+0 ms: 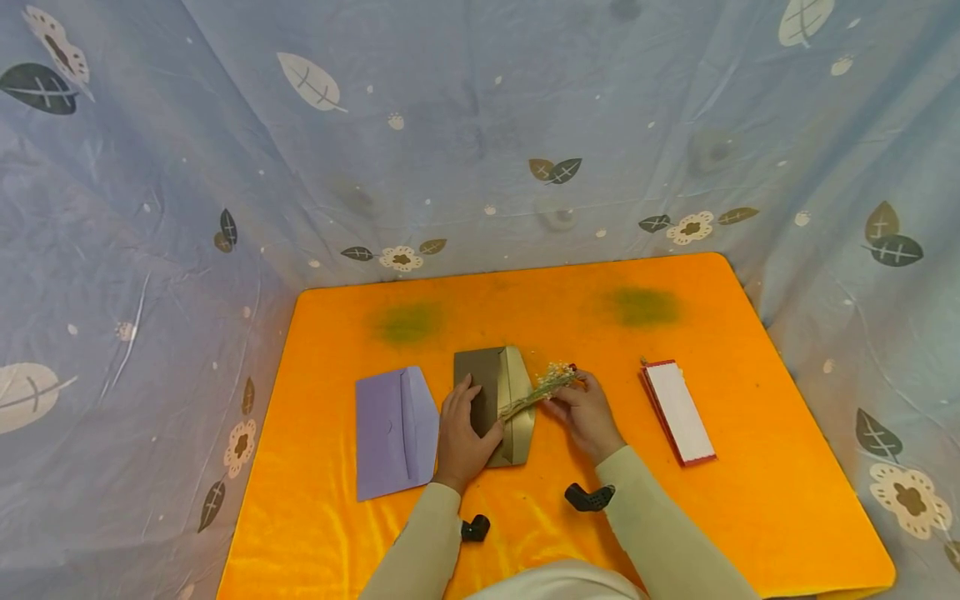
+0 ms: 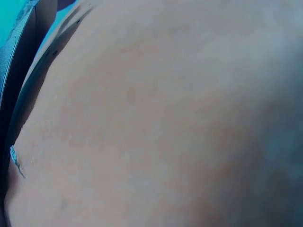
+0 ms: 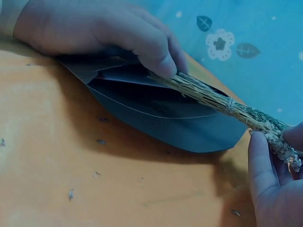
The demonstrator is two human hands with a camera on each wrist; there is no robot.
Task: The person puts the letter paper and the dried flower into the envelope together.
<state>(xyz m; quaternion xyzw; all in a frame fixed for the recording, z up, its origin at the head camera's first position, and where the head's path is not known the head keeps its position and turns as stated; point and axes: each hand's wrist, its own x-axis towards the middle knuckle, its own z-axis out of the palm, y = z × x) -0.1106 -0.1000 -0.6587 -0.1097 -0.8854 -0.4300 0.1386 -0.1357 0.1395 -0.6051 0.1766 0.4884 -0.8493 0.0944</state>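
A blue cloth (image 1: pixel 480 125) printed with leaves and flowers hangs behind and on both sides of an orange table (image 1: pixel 750 517). Near the middle of the table lies a dark gold envelope (image 1: pixel 517 417) with its flap open. The left hand (image 1: pixel 461 433) rests on the envelope's left half, fingers laid across it and pressing it down; in the right wrist view a fingertip (image 3: pixel 161 66) sits at the mouth of the opening, touching the stems. The right hand (image 1: pixel 585 412), at about 3 o'clock from the envelope, pinches the flowering end of a dried flower sprig (image 1: pixel 540 390) between thumb and fingers. The sprig's bound stems lie slanted across the open flap, their tips at the envelope's mouth under the left fingers. A lilac envelope (image 1: pixel 393 433) lies just beside the gold one at 9 o'clock, flap open. A white card with a red edge (image 1: pixel 678 410) lies well apart at 3 o'clock. The left wrist view is filled by a blurred close surface.
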